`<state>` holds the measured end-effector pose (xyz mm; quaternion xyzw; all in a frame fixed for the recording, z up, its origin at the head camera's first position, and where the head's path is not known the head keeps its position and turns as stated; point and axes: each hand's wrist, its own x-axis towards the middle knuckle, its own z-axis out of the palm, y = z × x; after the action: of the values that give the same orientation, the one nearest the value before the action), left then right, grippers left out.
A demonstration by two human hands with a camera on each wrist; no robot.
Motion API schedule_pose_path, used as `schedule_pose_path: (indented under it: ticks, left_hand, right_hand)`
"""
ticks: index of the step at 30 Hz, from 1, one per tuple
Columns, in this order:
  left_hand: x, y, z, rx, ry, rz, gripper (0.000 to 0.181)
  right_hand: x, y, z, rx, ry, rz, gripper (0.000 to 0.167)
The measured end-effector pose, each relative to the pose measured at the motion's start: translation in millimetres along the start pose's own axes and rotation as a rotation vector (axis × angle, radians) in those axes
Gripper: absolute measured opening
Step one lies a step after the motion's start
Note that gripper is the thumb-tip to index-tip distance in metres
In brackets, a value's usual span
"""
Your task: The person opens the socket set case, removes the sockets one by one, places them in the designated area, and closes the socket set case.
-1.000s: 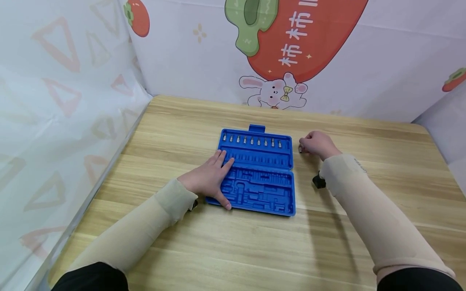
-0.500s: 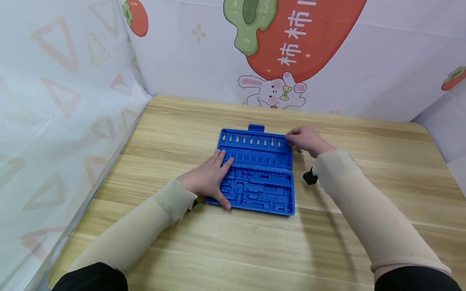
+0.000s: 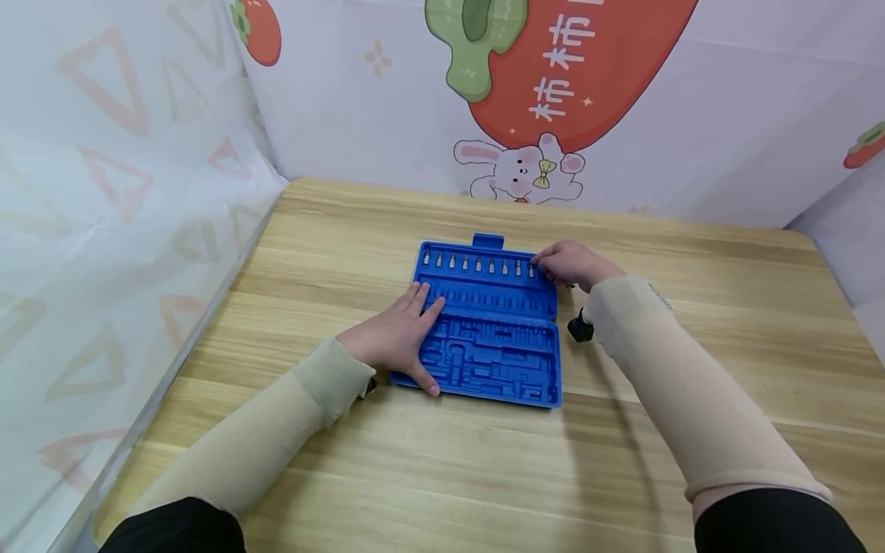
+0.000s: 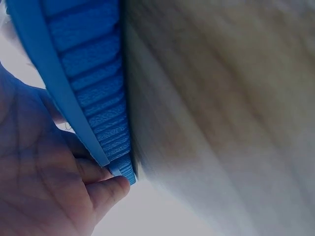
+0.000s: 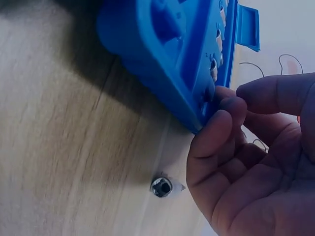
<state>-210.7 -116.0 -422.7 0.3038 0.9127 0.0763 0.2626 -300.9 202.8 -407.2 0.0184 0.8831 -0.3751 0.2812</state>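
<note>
A blue plastic tool case point(image 3: 484, 286) lies unfolded on the wooden table, its latch tab at the far side. Several small silver bit sockets point(image 3: 478, 265) stand in a row along its far edge. My left hand point(image 3: 390, 338) rests spread on the case's left side, fingers over the rim and thumb at the near corner. At the row's right end my right hand point(image 3: 574, 265) pinches with thumb and fingertips; the bit socket there is almost wholly hidden by the fingers. Beneath this hand, a loose bit socket point(image 5: 162, 187) lies on the table, square hole towards the right wrist camera.
The case's near half point(image 3: 491, 365) has moulded hollows of many shapes. Wooden table point(image 3: 332, 461) extends around the case. A printed cloth point(image 3: 359, 115) hangs along the table's back edge, and another covers the left side.
My right hand has moved left from the table beside the case to the right end of the bit row. The left hand and the case have stayed in place.
</note>
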Motion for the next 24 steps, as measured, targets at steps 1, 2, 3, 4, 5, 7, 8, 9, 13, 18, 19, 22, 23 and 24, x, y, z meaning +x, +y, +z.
schedule_pose_path:
  ticks: [1, 2, 3, 4, 5, 7, 8, 9, 13, 18, 19, 22, 23, 24]
  left_hand:
    - [-0.1, 0.0, -0.3, 0.001, 0.0, 0.0, 0.147]
    - [-0.2, 0.0, -0.5, 0.003, -0.001, 0.0, 0.147]
    - [-0.1, 0.0, -0.6, 0.004, -0.001, -0.001, 0.147]
    - [0.0, -0.1, -0.6, 0.004, -0.002, 0.0, 0.147]
    - [0.2, -0.2, -0.6, 0.004, -0.001, 0.001, 0.147]
    - [0.4, -0.4, -0.5, 0.004, 0.0, 0.002, 0.147]
    - [0.5, -0.5, -0.4, 0.003, 0.001, 0.002, 0.147]
    - [0.6, -0.6, -0.3, 0.002, 0.003, 0.003, 0.147]
    - [0.0, -0.6, -0.1, -0.003, 0.004, 0.004, 0.147]
    - [-0.8, 0.0, 0.1, -0.011, -0.003, 0.002, 0.147]
    - [-0.8, 0.1, 0.1, -0.014, -0.004, 0.002, 0.147]
    - [-0.7, -0.1, 0.0, -0.019, -0.003, 0.001, 0.147]
    - [-0.7, -0.1, -0.2, -0.02, -0.003, 0.001, 0.148]
    - [-0.9, 0.0, -0.4, -0.02, -0.002, 0.0, 0.148]
  right_hand:
    - [0.0, -1.2, 0.1, -0.002, -0.005, 0.0, 0.033]
    - [0.0, -2.3, 0.3, -0.002, -0.008, 0.001, 0.031]
    - [-0.2, -3.4, 0.6, -0.002, -0.006, 0.003, 0.031]
    - [-0.5, -4.6, 0.9, -0.002, -0.004, 0.005, 0.034]
    - [-1.0, -5.7, 1.3, -0.005, 0.0, 0.009, 0.037]
    - [-1.8, -7.2, 1.9, -0.007, 0.006, 0.018, 0.036]
    - [-2.1, -7.3, 2.0, -0.007, 0.011, 0.023, 0.034]
    - [-2.2, -7.3, 2.4, -0.008, 0.016, 0.027, 0.031]
    - [-1.2, -5.0, 2.4, -0.006, 0.019, 0.028, 0.029]
    - [-0.3, -2.8, 2.3, 0.019, 0.02, 0.021, 0.033]
    - [-0.4, -2.2, 2.2, 0.024, 0.021, 0.021, 0.034]
    - [-0.9, -0.4, 1.5, 0.049, 0.029, 0.014, 0.036]
    - [-0.6, 0.6, 1.3, 0.061, 0.032, 0.011, 0.037]
    - [-0.5, 1.5, 1.1, 0.073, 0.034, 0.009, 0.037]
